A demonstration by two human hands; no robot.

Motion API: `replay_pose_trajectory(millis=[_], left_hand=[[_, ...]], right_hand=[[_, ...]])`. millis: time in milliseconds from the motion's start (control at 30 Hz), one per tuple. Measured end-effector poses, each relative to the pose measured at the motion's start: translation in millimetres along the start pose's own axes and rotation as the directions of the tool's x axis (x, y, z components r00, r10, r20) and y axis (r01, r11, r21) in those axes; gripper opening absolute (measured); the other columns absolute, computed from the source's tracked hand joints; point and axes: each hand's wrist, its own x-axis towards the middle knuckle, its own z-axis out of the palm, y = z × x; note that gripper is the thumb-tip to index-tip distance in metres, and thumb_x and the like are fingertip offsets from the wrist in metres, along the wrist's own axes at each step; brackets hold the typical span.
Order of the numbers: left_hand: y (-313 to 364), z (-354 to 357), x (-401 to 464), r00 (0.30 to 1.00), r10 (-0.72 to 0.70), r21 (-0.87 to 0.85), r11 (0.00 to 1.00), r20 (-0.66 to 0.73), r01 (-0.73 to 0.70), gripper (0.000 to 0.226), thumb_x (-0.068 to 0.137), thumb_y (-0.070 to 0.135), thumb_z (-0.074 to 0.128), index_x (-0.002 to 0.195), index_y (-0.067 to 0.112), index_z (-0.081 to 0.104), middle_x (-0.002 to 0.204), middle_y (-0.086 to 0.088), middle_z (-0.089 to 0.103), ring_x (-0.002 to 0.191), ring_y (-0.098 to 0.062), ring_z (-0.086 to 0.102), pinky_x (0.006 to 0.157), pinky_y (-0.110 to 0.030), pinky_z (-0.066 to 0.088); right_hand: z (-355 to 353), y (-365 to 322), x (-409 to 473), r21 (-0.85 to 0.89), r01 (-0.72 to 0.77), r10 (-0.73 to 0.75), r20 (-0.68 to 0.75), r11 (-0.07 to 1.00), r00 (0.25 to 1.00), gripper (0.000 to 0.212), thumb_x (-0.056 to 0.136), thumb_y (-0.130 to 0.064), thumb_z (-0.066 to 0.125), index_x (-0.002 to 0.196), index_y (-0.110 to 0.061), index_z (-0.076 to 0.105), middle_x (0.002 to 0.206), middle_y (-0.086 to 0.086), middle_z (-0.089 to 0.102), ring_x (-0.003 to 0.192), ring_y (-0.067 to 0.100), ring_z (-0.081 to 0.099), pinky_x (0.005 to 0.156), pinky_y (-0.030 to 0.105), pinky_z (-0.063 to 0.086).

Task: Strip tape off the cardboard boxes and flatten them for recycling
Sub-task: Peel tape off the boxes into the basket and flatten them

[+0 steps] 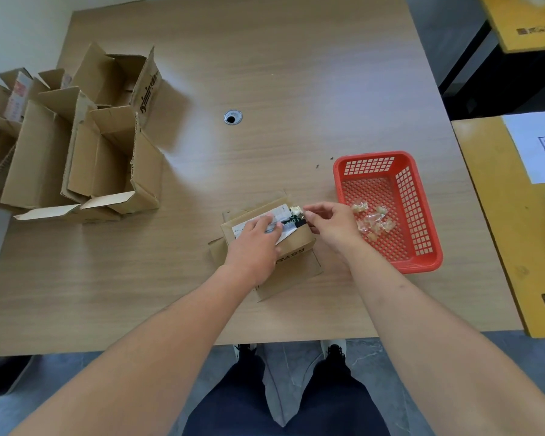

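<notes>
Several opened cardboard boxes (76,146) stand crowded together well to the left of both hands, at the far left of the wooden tabletop (296,73), their flaps up and some edges torn ragged. Beyond the hands, near the middle of the tabletop, sits a round cable grommet (233,117). The left hand (255,243) lies with straight fingers pressing down on the top of a small cardboard box (293,247), which rests on the tabletop close to the near edge, directly under that hand; its fingertips cover part of a white shipping label (280,215) stuck across the box top. Just right of it, the right hand (334,225) pinches a crumpled wad of clear tape (296,211) between thumb and fingertips at the far right corner of the box, the wad touching the label's end. Immediately right of the right hand, close to the wrist, stands a red plastic basket (422,215) with perforated walls, holding a few balled-up tape scraps (373,220) on its floor. Farther right, apart from the tabletop, is a yellow table (501,231) carrying a white printed sheet (538,146).
</notes>
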Motion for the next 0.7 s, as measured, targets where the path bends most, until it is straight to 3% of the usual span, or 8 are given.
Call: replay_pose_trajectory(millis=[167, 300, 433, 600, 700], left_hand=[[7, 0, 0, 0.999, -0.039, -0.025, 0.999, 0.004, 0.039, 0.054, 0.107, 0.032, 0.045, 0.158, 0.025, 0.03, 0.163, 0.003, 0.019, 0.147, -0.023, 0.02, 0.11, -0.038, 0.042], [16, 3, -1, 0.996, -0.085, -0.062, 0.995, -0.015, 0.084, 0.053, 0.107, 0.028, 0.044, 0.159, 0.022, 0.03, 0.166, 0.001, 0.017, 0.15, -0.026, 0.017, 0.116, -0.037, 0.033], [25, 12, -2, 0.985, -0.17, -0.18, 0.97, -0.018, 0.164, 0.053, 0.107, 0.019, 0.043, 0.159, 0.019, 0.031, 0.169, -0.001, 0.012, 0.157, -0.027, 0.005, 0.124, -0.048, 0.02], [28, 19, -1, 0.977, -0.207, -0.259, 0.948, -0.05, 0.187, 0.05, 0.109, 0.021, 0.039, 0.158, 0.017, 0.033, 0.169, 0.0, 0.013, 0.157, -0.026, 0.001, 0.125, -0.052, 0.008], [28, 20, 0, 0.976, -0.209, -0.276, 0.943, -0.057, 0.186, 0.049, 0.109, 0.021, 0.039, 0.158, 0.018, 0.034, 0.169, 0.001, 0.013, 0.157, -0.025, 0.001, 0.126, -0.053, 0.009]], right_hand=[[-5, -13, 5, 0.092, -0.112, 0.109, 0.036, 0.99, 0.993, 0.02, 0.102, -0.019, 0.057, 0.11, -0.011, 0.074, 0.096, 0.012, 0.077, 0.085, 0.025, 0.077, 0.073, 0.036, 0.064], [-8, -18, 8, -0.148, 0.02, -0.008, 0.082, 0.989, 0.997, 0.015, 0.083, -0.037, 0.083, 0.088, -0.023, 0.079, 0.082, -0.002, 0.078, 0.078, 0.016, 0.077, 0.071, 0.039, 0.064], [-6, -13, 14, -0.222, 0.028, -0.005, 0.103, 0.975, 0.995, 0.01, 0.083, -0.021, 0.084, 0.081, -0.023, 0.074, 0.079, -0.002, 0.076, 0.078, 0.019, 0.076, 0.076, 0.046, 0.064], [-13, -10, 11, -0.046, -0.086, 0.089, 0.069, 0.995, 0.994, 0.011, 0.096, 0.001, 0.067, 0.09, -0.006, 0.06, 0.101, 0.016, 0.07, 0.085, 0.023, 0.075, 0.073, 0.034, 0.065], [-12, -6, 11, -0.258, 0.031, -0.039, -0.026, 0.966, 0.999, 0.014, 0.095, -0.003, 0.068, 0.086, -0.012, 0.063, 0.096, 0.006, 0.07, 0.083, 0.02, 0.074, 0.076, 0.037, 0.064]])
